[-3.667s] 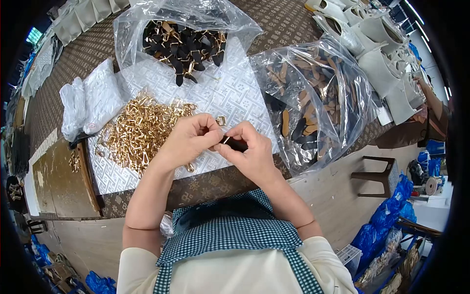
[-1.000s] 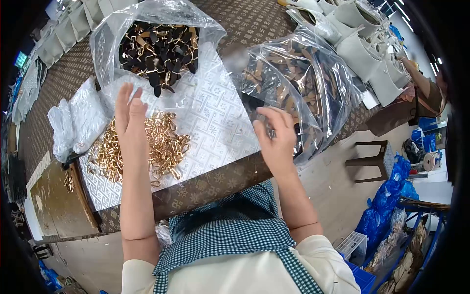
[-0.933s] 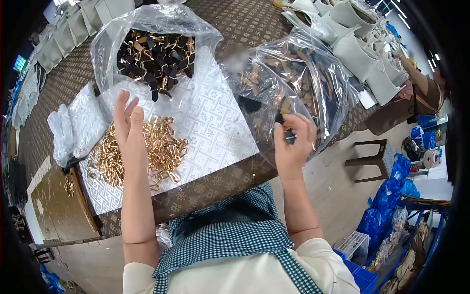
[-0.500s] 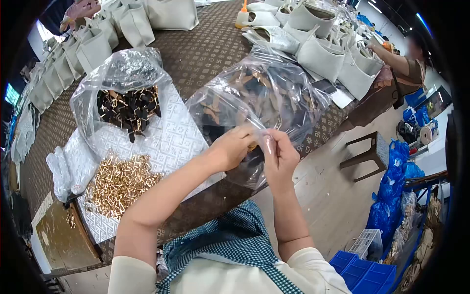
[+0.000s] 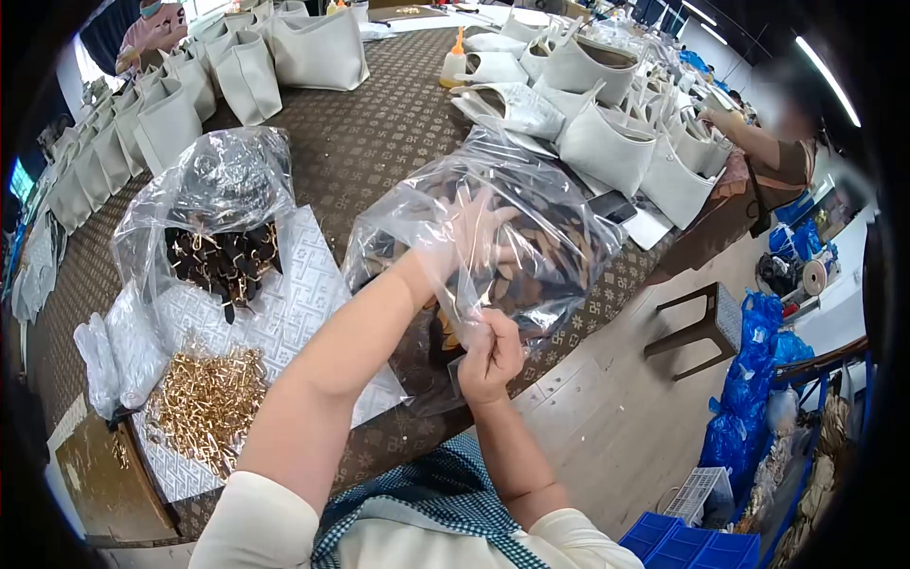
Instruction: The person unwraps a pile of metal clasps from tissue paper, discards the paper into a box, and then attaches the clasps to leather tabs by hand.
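My left hand (image 5: 471, 232) is inside a large clear plastic bag (image 5: 379, 223), its fingers spread over dark and tan leather pieces (image 5: 545, 237). The film of the bag lies over the hand and wrist. At the bag's near edge my right hand (image 5: 491, 356) is closed, pinching the plastic. Left of the bag, a second clear bag (image 5: 227, 171) lies open around black pieces with gold metal parts (image 5: 223, 261). A pile of small gold hardware (image 5: 209, 403) rests on white patterned paper (image 5: 308, 275).
Pale handbags (image 5: 318, 52) line the back left, and more (image 5: 607, 142) are heaped at the back right beside a glue bottle (image 5: 453, 62). Another person (image 5: 787, 142) works at the right. A stool (image 5: 701, 327) and blue crates (image 5: 687, 545) are on the floor.
My left hand has gone from the bag's near edge into the bag, and its fingers have spread. My right hand has moved down and left, still pinching the plastic. The whole view has shifted slightly.
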Available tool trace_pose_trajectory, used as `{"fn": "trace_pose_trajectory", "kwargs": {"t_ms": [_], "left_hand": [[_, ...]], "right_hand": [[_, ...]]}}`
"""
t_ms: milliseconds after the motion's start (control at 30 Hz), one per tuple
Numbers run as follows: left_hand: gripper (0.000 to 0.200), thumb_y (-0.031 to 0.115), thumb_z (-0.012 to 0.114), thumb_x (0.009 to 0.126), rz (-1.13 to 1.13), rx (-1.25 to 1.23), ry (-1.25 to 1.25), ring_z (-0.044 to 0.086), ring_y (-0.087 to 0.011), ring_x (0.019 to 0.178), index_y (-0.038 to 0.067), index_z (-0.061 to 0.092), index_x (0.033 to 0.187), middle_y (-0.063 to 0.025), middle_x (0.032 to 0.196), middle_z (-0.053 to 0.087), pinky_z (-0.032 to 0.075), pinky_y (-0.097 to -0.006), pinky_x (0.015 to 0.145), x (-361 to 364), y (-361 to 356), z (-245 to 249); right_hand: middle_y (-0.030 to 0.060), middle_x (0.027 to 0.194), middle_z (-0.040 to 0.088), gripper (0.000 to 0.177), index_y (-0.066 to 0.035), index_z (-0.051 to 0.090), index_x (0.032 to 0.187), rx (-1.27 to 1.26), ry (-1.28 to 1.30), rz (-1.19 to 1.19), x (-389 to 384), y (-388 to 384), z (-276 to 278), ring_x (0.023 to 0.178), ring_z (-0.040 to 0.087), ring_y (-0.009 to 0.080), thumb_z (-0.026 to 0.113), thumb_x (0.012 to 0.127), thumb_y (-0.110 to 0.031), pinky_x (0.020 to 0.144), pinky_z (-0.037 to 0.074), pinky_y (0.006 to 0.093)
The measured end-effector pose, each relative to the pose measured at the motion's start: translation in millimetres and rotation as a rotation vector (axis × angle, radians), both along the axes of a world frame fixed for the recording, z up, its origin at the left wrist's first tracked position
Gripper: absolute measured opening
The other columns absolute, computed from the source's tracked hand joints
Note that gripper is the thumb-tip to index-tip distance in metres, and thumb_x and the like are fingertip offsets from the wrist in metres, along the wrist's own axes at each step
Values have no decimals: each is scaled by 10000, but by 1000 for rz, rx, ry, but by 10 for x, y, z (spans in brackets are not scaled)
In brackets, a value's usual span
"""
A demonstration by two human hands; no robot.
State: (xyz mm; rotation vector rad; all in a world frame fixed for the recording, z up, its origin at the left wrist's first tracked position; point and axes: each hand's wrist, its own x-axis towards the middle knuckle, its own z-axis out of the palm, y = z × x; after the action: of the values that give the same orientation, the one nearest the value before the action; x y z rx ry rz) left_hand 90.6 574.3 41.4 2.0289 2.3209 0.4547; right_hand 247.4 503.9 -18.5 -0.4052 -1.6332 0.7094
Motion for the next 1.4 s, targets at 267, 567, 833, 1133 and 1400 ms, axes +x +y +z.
{"fn": "trace_pose_trajectory", "kwargs": {"t_ms": [267,567,833,1133,1400], "left_hand": [[498,523,658,786,-236,352,-104,409,-467,1272,217,636,1179,-169,1462,392,404,-579,990,-143,-874,-542],[546,495,656,796,-222,261,-83,537,-383,1175,152,630,1218,-154,1347,518,419,-473,997,-280,-1561,-466],[742,611,641,797,-56,69,-30,358,-420,1336,304,466,1450,-225,1487,373,273,-487,1118,-436,-2006,-159],[239,136,711,830,339,260,-226,613,-262,985,88,693,1063,-89,1029,643,493,-366,848,-338,-3607,136],[295,38,697,749,295,108,-212,552,-267,921,92,717,1038,-64,980,577,480,-362,822,154,-4306,-47]], "right_hand": [[30,923,621,164,39,603,1048,-153,5,46,-30,23,-57,771,551,73,523,985,-90,683,450,210],[-11,818,574,171,10,583,1088,-423,-91,235,-139,60,32,679,465,30,475,996,-85,591,384,181],[93,938,675,269,-20,633,1096,-306,-433,215,-140,91,143,808,640,184,681,836,-65,732,511,310],[124,1151,561,492,-122,629,1203,178,-479,30,-39,-141,411,1041,529,326,788,738,-134,896,453,425],[37,932,592,230,-99,733,928,566,-833,424,-453,-425,431,922,553,261,680,724,-4,790,477,381]]}}
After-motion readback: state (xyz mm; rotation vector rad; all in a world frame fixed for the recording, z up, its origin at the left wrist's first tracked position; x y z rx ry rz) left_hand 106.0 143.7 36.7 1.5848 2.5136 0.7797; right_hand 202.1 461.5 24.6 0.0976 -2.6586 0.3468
